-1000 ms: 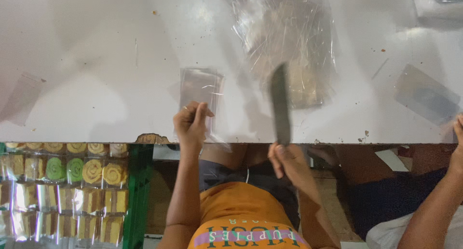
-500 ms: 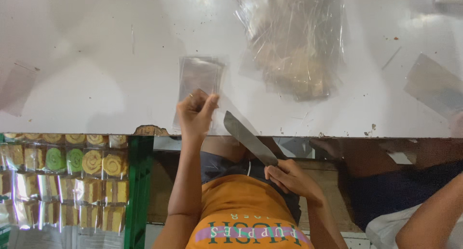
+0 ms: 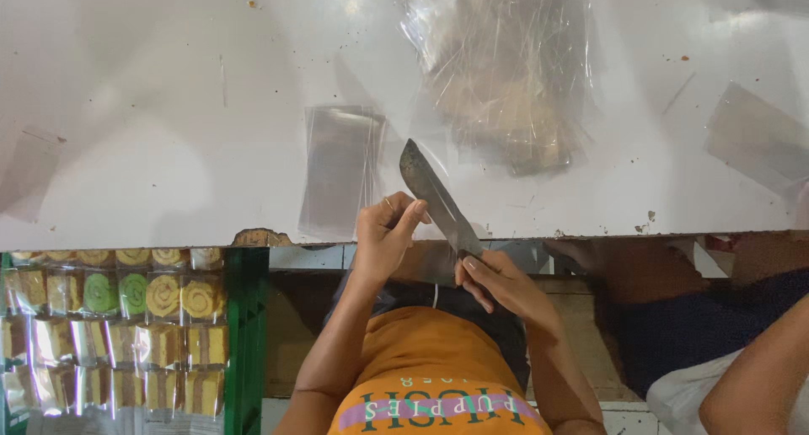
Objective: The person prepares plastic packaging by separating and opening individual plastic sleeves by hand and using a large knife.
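- The right hand (image 3: 497,279) is closed around the handle of a knife (image 3: 438,201); the dark blade slants up and to the left over the near edge of the white table (image 3: 168,106).
- The left hand (image 3: 383,233) sits at the table edge with its fingers curled; thumb and forefinger pinch something thin and clear right beside the blade, too faint to name.
- A stack of small clear plastic bags (image 3: 341,170) lies flat on the table, just left of the blade tip and above the left hand.
- A crumpled clear plastic sheet (image 3: 506,73) lies farther back, to the right of the stack.
- Below the table on the left, packed swirl cookies (image 3: 109,317) fill a green crate (image 3: 244,334).
- Another person's arm (image 3: 758,376) shows at the lower right corner.
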